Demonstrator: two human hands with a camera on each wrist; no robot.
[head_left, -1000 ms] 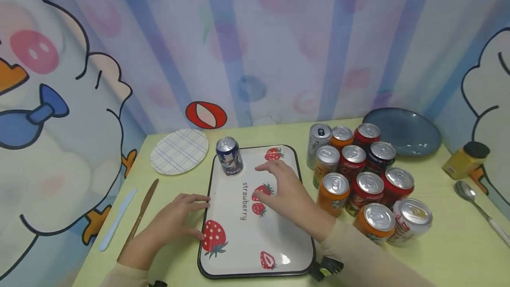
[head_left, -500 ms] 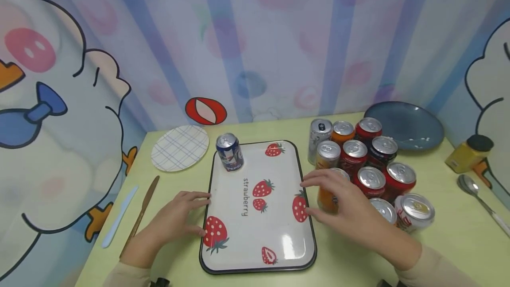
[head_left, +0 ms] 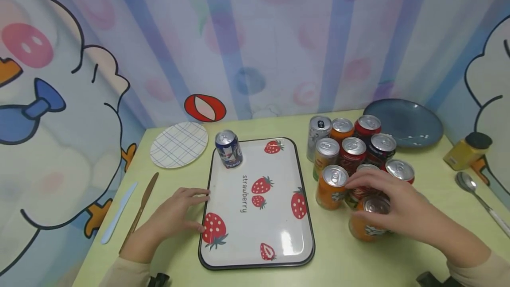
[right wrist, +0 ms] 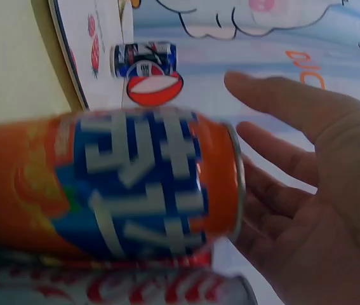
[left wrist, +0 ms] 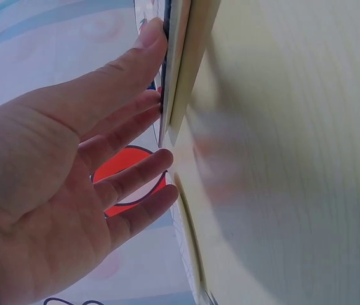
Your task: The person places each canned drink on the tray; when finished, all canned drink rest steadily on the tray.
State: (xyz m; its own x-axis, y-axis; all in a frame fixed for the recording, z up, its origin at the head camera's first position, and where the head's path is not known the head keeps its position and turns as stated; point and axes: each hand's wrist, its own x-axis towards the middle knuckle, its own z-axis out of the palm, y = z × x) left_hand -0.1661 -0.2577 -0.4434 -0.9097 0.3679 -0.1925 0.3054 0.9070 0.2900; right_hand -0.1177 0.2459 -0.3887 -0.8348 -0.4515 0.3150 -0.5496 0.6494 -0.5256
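Observation:
My left hand (head_left: 173, 218) rests with relaxed fingers at the left edge of a white strawberry-print tray (head_left: 275, 225); in the left wrist view its fingertips (left wrist: 151, 32) meet the rim. A blue Pepsi can (head_left: 229, 150) stands upright at the tray's far left corner. To the right, my right hand (head_left: 414, 211) hovers over the top of the front orange soda can (head_left: 361, 229), fingers spread and loosely bent. In the right wrist view that can (right wrist: 148, 184) shows blue and white lettering, and the thumb stands apart from it.
Several more cans crowd around, among them another orange can (head_left: 332, 189) and a red can (head_left: 352, 152). Behind them lies a dark blue plate (head_left: 406, 123). A yellow jar (head_left: 466, 152) and a spoon (head_left: 474, 189) lie far right. Left are a checked plate (head_left: 179, 145) and two knives (head_left: 143, 203).
My right hand has moved from above the tray rightward to the front orange can. The left hand stays at the tray's left edge. The Pepsi can stands in the same place.

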